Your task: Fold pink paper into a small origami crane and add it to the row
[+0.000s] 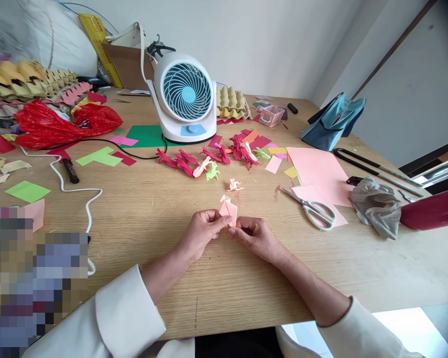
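A small piece of folded pink paper (228, 210) is held upright between both hands, just above the wooden table (164, 288). My left hand (205, 227) pinches its left side, thumb across the front. At its lower right corner, my right hand (257, 237) grips the paper between thumb and curled fingers. Beyond the hands sits a small pale pink origami figure (233, 185). Farther back lie several folded figures, among them a red one (184, 164), a light green one (212, 171) and a pale pink one (202, 167).
Scissors (317, 211) and pink sheets (315, 171) lie to the right, near a grey cloth (375, 206) and a dark red bottle (433, 209). A white fan (186, 94) stands behind the figures. On the left are a white cable (87, 209), a marker (70, 171) and a red plastic bag (56, 127).
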A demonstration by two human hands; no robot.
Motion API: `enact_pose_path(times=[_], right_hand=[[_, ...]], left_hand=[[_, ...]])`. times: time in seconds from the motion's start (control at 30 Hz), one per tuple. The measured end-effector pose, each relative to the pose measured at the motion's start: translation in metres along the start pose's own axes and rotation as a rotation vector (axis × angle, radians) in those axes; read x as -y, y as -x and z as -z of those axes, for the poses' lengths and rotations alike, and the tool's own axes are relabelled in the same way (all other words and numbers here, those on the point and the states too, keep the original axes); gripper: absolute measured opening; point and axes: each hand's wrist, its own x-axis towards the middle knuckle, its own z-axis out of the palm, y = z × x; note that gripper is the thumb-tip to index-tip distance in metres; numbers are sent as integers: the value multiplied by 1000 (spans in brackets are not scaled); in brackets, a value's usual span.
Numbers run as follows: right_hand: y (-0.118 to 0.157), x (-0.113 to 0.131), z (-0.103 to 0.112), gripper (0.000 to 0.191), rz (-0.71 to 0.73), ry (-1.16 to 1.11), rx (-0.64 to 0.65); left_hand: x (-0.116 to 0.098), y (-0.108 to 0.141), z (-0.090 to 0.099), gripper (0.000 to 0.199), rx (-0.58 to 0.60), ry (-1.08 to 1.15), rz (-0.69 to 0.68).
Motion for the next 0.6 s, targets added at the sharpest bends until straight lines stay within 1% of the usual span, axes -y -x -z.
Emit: enact_pose_path(times=[0.1,0.17,0.27,0.4,0.6], right_hand=[[0,0,-1,41,7,18,-48],[0,0,-1,40,5,25,-73],[-1,-1,-1,40,3,30,-60],[-1,-1,-1,39,5,46,-50],[0,-1,0,36,3,44,-43]], left_hand=[[1,0,1,41,42,-40,10],[3,-1,1,40,54,-70,-6],[6,-1,2,40,58,-80,-29],[6,-3,2,39,79,-87,-14],[-1,-11,12,39,1,-38,-56]])
